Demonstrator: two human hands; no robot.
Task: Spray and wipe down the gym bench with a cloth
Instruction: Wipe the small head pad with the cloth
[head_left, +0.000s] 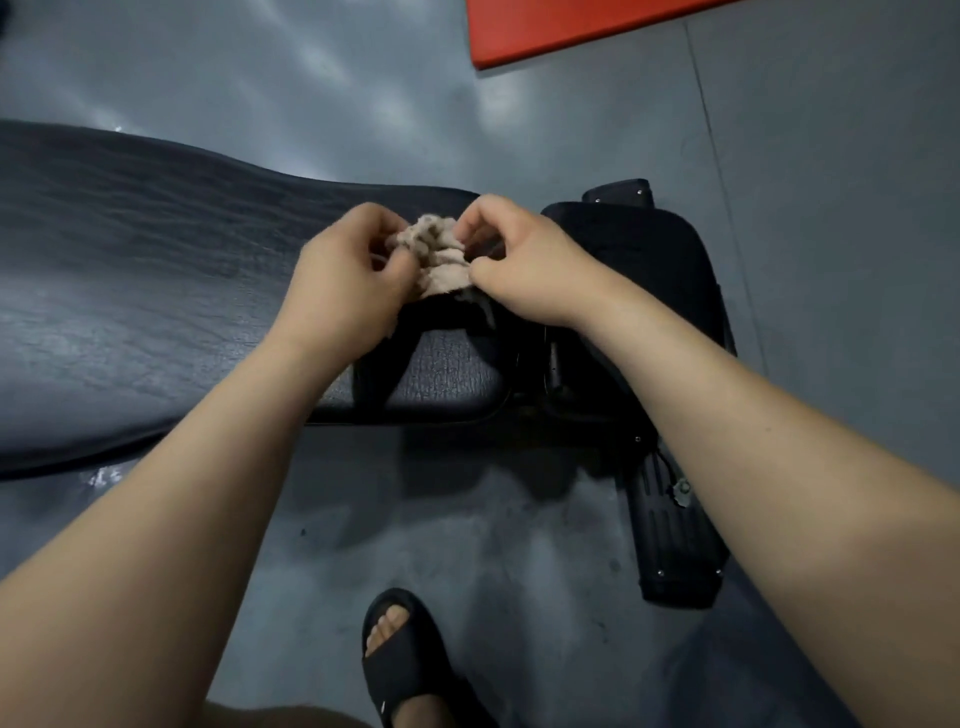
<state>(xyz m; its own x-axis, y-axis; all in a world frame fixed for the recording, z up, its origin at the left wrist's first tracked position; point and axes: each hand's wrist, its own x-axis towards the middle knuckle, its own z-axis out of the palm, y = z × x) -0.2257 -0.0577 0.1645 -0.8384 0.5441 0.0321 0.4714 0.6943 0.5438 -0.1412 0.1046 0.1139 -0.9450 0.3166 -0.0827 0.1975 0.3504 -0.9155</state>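
A black padded gym bench (156, 291) runs from the left edge to the middle of the head view, with a smaller black seat pad (649, 270) at its right end. Above the bench's narrow end, a bunched beige cloth (439, 257) is held between both hands. My left hand (345, 280) pinches its left side with curled fingers. My right hand (524, 260) pinches its right side. No spray bottle is in view.
Grey gym floor (831, 208) surrounds the bench. A red mat (571, 26) lies at the top right. The bench's black base foot (675, 535) sticks out at the lower right. My foot in a black slide sandal (410, 670) stands below the bench.
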